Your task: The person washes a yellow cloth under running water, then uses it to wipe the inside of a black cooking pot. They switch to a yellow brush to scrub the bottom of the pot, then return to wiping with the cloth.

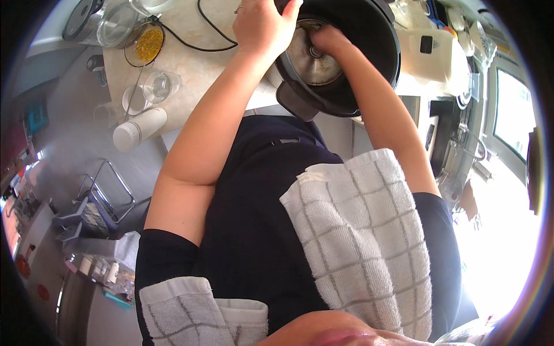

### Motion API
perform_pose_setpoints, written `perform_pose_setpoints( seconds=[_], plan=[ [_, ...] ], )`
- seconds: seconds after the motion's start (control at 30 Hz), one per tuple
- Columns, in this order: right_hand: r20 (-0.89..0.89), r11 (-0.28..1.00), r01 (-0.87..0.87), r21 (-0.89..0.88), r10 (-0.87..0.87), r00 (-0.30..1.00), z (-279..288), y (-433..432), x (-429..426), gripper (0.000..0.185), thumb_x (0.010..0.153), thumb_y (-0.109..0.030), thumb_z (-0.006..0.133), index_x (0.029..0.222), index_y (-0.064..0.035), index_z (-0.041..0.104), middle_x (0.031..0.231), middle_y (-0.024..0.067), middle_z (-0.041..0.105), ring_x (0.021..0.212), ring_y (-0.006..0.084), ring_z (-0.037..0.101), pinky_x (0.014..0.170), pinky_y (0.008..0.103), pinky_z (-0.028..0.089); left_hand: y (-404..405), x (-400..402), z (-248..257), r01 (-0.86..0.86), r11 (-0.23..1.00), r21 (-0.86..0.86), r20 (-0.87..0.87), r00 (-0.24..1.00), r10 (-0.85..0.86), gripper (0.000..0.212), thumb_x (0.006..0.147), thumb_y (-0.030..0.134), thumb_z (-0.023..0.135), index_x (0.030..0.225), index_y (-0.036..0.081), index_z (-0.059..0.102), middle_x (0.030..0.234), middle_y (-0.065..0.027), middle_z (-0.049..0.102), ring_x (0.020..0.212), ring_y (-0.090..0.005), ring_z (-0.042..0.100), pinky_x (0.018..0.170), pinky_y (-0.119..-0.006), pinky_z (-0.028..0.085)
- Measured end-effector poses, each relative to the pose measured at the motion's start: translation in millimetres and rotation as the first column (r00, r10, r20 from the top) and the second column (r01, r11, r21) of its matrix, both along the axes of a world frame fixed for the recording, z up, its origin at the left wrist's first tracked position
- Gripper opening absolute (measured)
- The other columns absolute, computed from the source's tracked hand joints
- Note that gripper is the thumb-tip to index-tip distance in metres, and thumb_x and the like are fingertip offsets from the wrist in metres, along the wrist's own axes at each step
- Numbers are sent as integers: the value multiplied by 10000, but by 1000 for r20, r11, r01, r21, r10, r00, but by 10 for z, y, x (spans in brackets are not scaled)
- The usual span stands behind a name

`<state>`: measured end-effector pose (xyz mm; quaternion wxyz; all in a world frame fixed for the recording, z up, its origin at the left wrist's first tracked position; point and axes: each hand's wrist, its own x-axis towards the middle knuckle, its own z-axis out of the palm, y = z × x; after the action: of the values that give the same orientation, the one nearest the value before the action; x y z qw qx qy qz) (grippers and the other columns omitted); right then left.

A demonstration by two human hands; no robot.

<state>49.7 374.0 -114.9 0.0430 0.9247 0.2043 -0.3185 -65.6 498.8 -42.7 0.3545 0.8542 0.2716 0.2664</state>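
A black electric cooker base [376, 65] stands at the worktop's near edge, its inner pot not in it. At its bottom shows a round, stained metal heating plate [318, 71] with a small centre button. My right hand [331, 41] reaches inside to the plate; its fingertips are hidden, and whether it holds something cannot be told. My left hand [264, 28] is at the cooker's upper left rim, thumb over a dark part of it, fingers partly cut off by the picture's top edge. A checked towel [355, 242] hangs over my shoulders.
On the worktop [194, 73] to the left are a glass bowl of yellow food [149, 45], a drinking glass [162, 86], a white cup [136, 99], a white bottle [140, 129], a clear jug [114, 26] and a black cable [186, 43]. A cream container [433, 56] stands right.
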Motion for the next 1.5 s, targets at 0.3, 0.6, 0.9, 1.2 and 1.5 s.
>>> perform_pose_setpoints(
  seconds=[0.3, 0.6, 0.9, 1.2, 1.5],
  plan=[
    [64, 963, 262, 59, -265, 962, -83, 97, -74, 368, 806, -211, 484, 1104, -66, 643, 1203, 163, 576, 1132, 312, 546, 939, 387, 446, 31, -9, 12, 29, 999, -16, -10, 1000, -29, 409, 813, 303, 650, 1153, 106, 536, 1010, -195, 579, 945, -387, 564, 800, -457, 463],
    [5, 976, -31, -216, 33, 999, -292, -363, 341, 393, 848, -267, 459, 1096, -19, 637, 1197, 197, 571, 1123, 309, 554, 951, 385, 436, 29, 13, 33, 53, 998, -36, -22, 998, -54, 420, 809, 312, 649, 1154, 112, 519, 997, -194, 571, 919, -392, 566, 770, -470, 471],
    [51, 982, 47, -183, -39, 998, -433, -514, 355, 396, 851, -245, 454, 1144, -27, 609, 1214, 202, 558, 1132, 314, 546, 949, 388, 439, 8, 26, 18, 42, 999, -15, 26, 999, -42, 419, 804, 321, 650, 1149, 121, 520, 1004, -181, 565, 934, -376, 562, 771, -469, 475],
    [-35, 986, 162, -37, -163, 986, -445, -373, 272, 373, 868, -203, 406, 1123, -46, 629, 1194, 190, 575, 1092, 344, 566, 956, 412, 431, 84, -62, -38, -4, 1000, 3, -10, 1000, 4, 422, 807, 336, 644, 1148, 123, 519, 1005, -176, 561, 935, -370, 563, 762, -466, 482],
    [-41, 965, -180, -189, 176, 984, -452, -314, 291, 389, 868, -203, 415, 1161, -23, 596, 1193, 187, 578, 1089, 328, 573, 945, 405, 442, 87, -47, -12, -12, 1000, -5, -18, 1000, 12, 420, 809, 339, 643, 1141, 111, 525, 988, -170, 571, 930, -379, 564, 765, -468, 477]
  ],
)
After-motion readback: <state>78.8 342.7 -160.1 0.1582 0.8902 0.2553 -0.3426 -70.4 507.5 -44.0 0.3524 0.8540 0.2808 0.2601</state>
